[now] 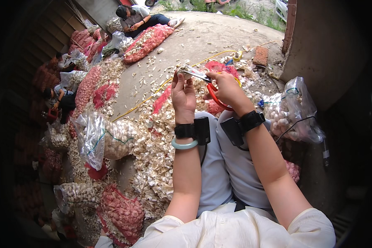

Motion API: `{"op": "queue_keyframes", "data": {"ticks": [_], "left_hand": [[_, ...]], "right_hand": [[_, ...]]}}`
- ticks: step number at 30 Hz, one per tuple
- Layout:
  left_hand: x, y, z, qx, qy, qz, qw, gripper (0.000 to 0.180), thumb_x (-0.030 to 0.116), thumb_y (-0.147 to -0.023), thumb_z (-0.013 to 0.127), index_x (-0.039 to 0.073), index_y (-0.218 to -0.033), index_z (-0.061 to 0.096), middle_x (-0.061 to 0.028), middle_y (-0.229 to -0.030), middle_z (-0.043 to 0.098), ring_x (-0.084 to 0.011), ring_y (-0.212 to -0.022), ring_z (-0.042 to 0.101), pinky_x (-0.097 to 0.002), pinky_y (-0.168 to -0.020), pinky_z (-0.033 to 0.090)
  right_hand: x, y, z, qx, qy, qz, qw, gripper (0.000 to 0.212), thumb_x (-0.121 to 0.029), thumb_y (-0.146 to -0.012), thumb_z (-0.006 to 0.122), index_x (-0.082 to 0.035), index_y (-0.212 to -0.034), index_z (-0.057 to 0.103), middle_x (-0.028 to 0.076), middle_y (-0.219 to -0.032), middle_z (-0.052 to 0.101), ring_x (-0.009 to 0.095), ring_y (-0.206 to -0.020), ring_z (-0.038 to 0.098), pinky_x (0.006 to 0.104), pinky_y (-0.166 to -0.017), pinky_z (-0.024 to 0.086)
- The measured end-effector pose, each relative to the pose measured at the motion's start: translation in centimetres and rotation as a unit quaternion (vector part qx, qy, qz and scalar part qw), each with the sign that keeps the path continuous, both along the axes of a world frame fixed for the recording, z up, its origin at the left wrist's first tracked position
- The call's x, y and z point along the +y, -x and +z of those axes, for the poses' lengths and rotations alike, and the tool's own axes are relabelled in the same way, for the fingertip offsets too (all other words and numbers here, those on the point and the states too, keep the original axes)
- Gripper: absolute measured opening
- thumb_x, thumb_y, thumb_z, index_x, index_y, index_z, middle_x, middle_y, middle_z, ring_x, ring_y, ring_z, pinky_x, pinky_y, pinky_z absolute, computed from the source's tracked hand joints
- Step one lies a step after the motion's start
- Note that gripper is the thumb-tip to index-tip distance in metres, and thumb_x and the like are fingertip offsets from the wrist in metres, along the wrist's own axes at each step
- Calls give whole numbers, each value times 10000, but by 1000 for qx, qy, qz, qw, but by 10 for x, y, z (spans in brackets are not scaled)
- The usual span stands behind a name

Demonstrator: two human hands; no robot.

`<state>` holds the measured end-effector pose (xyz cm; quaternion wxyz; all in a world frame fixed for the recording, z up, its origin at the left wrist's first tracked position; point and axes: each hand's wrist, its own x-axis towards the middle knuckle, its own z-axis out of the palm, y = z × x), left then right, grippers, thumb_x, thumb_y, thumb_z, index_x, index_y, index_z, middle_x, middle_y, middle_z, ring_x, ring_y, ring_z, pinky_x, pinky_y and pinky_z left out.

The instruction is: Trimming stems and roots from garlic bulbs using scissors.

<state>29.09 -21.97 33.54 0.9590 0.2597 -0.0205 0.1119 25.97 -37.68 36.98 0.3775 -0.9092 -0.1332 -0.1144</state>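
My left hand [184,96] is raised in front of my knees, its fingers closed round a garlic bulb [181,70] that is mostly hidden by them. In my right hand [230,89] is a pair of scissors [199,74] with red-orange handles. Their blades point left and reach the bulb at my left fingertips. Whether the blades are parted is hard to tell. Below the hands, a heap of dry garlic skins and stalk pieces [155,165] spreads beside my left leg.
Clear plastic bags of garlic bulbs stand at my left [119,138] and right [279,115]. Red mesh sacks of garlic [122,211] lie around. A yellow cord [142,101] crosses the floor towards a brick [260,56]. A co-worker [136,20] sits at the far left, others along the left side.
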Motion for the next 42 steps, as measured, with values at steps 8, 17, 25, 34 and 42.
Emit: {"op": "queue_keyframes", "data": {"ticks": [8, 17, 25, 34, 42], "left_hand": [[0, 0, -1, -9, -6, 5, 1000, 210, 84, -802, 647, 69, -1004, 591, -32, -945, 620, -143, -931, 553, -296, -860, 404], [1, -1, -2, 5, -4, 22, 1000, 196, 95, -808, 643, 48, -989, 585, -48, -939, 597, -176, -938, 548, -314, -885, 416], [-2, 0, 3, 15, 65, -26, 997, 220, 150, -850, 601, -6, -989, 534, -134, -978, 570, -220, -943, 553, -340, -886, 467], [-1, 1, 5, 29, 26, -42, 998, 267, 247, -858, 597, 7, -963, 540, -105, -932, 603, -195, -893, 577, -303, -843, 467], [0, 0, 3, 33, 23, -41, 998, 292, 244, -847, 613, 9, -1007, 544, -109, -980, 586, -203, -919, 541, -310, -833, 455]], "right_hand": [[-2, -5, -7, -7, -49, 7, 999, 604, -208, -560, 805, -103, -1117, 596, 190, -917, 626, 320, -882, 605, 386, -757, 473], [-1, -9, -15, 35, -95, 5, 995, 519, -199, -592, 793, -74, -1065, 621, 168, -917, 636, 309, -859, 617, 383, -737, 480], [-2, -8, -11, -5, -165, 5, 986, 601, -288, -601, 797, -60, -1113, 580, 230, -874, 621, 340, -836, 618, 375, -736, 479], [6, 4, 5, 55, -1, -24, 998, 831, -408, -550, 818, -167, -1254, 450, 156, -1152, 459, 352, -1176, 372, 533, -896, 324], [3, -1, -5, -33, -1, -21, 999, 674, -299, -558, 819, -184, -1172, 565, 144, -996, 542, 320, -1040, 477, 423, -839, 401]]}}
